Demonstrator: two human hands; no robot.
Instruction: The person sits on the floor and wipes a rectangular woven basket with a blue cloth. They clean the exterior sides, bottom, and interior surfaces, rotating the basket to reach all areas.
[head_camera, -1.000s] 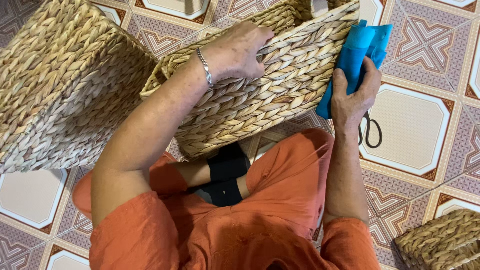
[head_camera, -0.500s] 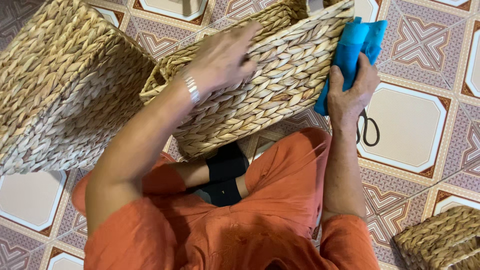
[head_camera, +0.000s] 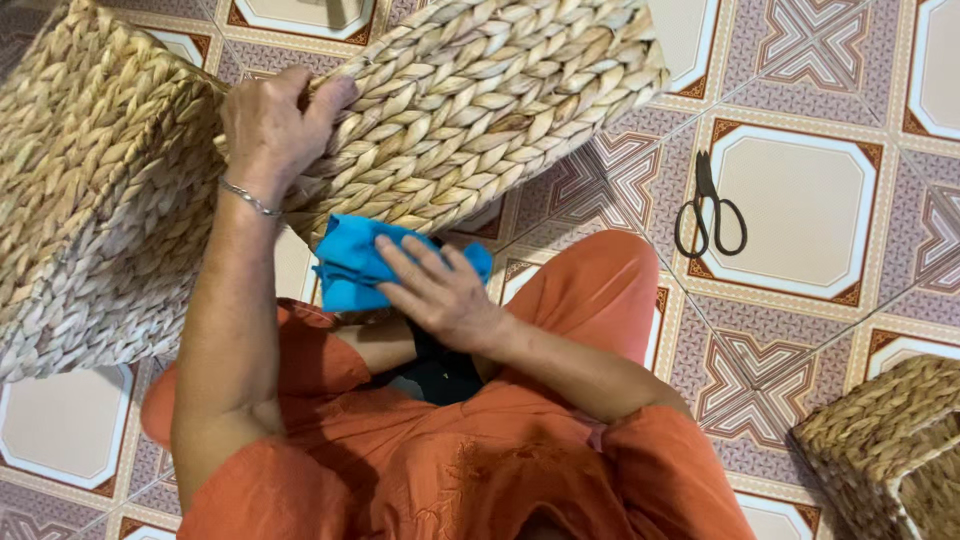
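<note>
A woven straw basket (head_camera: 480, 110) rests tilted over my lap. My left hand (head_camera: 272, 122), with a thin bracelet at the wrist, grips its near left edge. Under the basket's lower side my right hand (head_camera: 440, 292) presses a folded blue cloth (head_camera: 352, 262) against the weave, fingers spread flat over it. I sit on the floor in orange clothes.
A second, larger woven basket (head_camera: 90, 200) stands at the left, touching the first. Black scissors (head_camera: 708, 210) lie on the patterned tile floor (head_camera: 800, 330) to the right. The corner of another woven basket (head_camera: 885, 450) shows at the lower right.
The basket has swung up and to the left. My right hand with the blue cloth moved from the basket's right end down to its lower side near my lap. My left hand shifted left.
</note>
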